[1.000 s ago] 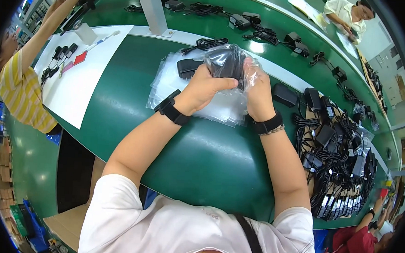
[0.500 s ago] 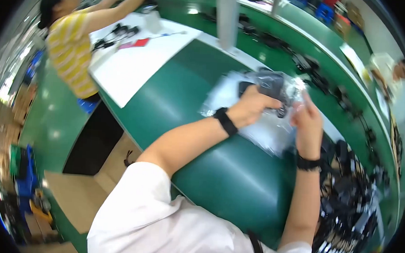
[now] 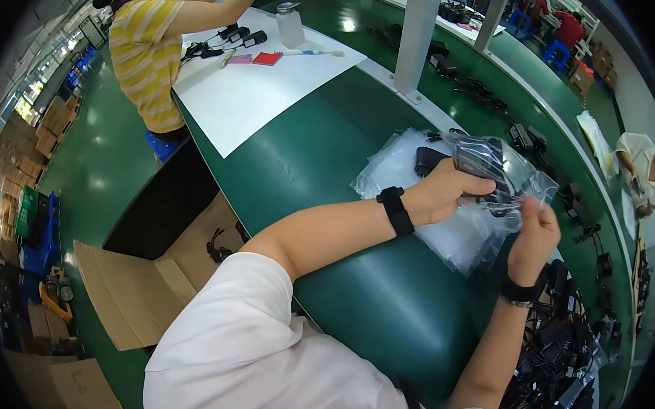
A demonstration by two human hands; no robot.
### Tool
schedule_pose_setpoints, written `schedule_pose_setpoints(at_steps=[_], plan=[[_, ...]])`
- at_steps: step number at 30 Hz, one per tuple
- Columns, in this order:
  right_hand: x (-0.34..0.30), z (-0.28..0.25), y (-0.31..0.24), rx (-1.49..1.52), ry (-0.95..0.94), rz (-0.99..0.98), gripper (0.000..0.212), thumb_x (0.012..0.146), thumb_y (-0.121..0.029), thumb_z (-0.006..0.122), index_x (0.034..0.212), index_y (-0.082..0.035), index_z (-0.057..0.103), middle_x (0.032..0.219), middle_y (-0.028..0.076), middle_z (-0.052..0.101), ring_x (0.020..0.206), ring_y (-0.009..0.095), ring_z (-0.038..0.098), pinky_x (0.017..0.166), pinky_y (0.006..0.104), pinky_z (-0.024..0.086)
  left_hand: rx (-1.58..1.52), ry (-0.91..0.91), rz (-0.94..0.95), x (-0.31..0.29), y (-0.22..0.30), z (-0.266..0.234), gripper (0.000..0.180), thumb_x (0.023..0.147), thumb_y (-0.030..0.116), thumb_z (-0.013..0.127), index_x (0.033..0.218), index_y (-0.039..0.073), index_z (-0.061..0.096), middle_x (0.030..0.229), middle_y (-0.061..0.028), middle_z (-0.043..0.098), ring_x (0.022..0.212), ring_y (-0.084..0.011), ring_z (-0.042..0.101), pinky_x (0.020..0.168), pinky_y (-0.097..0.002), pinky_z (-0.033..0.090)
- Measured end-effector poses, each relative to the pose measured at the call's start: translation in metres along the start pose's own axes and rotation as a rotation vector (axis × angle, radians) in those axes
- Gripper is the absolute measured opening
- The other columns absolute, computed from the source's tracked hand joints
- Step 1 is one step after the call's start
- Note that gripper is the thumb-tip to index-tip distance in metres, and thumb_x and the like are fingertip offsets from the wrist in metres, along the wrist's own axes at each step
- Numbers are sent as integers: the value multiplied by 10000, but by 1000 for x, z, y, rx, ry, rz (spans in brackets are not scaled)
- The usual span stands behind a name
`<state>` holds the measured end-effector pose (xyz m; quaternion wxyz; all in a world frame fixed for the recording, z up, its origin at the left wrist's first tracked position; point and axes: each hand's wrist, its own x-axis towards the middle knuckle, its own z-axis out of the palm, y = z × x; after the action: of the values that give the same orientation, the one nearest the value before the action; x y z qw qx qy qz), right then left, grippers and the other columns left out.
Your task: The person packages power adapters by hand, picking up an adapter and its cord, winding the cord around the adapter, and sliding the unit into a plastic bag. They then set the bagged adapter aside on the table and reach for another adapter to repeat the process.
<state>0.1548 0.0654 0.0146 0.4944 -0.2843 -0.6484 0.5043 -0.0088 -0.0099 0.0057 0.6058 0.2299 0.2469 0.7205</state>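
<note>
I've got the L hand (image 3: 439, 192) gripping a blk adapter (image 3: 479, 157) thru a clear bag (image 3: 526, 173), held above the green bench (image 3: 360, 281); R hand (image 3: 533, 236) pinches the bag's edge. L to R on my feed: open cardboard box (image 3: 130, 297) w/ blk cable (image 3: 220, 249) inside; translucent jar (image 3: 289, 27) on white sheet (image 3: 255, 106), contents can't tell; bag stack (image 3: 445, 238) w/ 2nd adapter (image 3: 428, 160) on it; adapter pile (image 3: 558, 350) far R, w/ white labels too small to read.

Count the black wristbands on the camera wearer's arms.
2: the left wristband, just behind the left hand, and the right wristband, just behind the right hand. Both show plainly.
</note>
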Motion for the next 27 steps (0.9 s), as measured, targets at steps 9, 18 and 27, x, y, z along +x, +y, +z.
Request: schedule_pose_setpoints(at_steps=[9, 18, 27], plan=[[4, -7, -20, 199, -216, -26, 139, 874, -155, 551, 892, -18, 540, 864, 37, 590, 780, 89, 519, 745, 213, 396, 21, -230, -104, 4, 6, -7, 348, 745, 14, 631, 1082, 14, 545, 1045, -89, 604, 963, -209, 581, 892, -339, 437], [4, -17, -17, 164, -540, 89, 211, 924, -219, 446, 904, -19, 509, 857, 51, 583, 764, 114, 539, 696, 223, 398, 104, -277, -230, -3, 16, -5, 367, 688, -35, 647, 1044, 5, 570, 981, -88, 619, 909, -192, 594, 838, -314, 465], [1, -3, -37, 260, -203, 126, 172, 886, -160, 519, 788, -20, 520, 689, 19, 522, 615, 107, 504, 563, 234, 422, 82, -128, -133, -7, 23, -1, 330, 676, -66, 646, 984, 31, 577, 869, -43, 602, 794, -160, 592, 750, -288, 486]])
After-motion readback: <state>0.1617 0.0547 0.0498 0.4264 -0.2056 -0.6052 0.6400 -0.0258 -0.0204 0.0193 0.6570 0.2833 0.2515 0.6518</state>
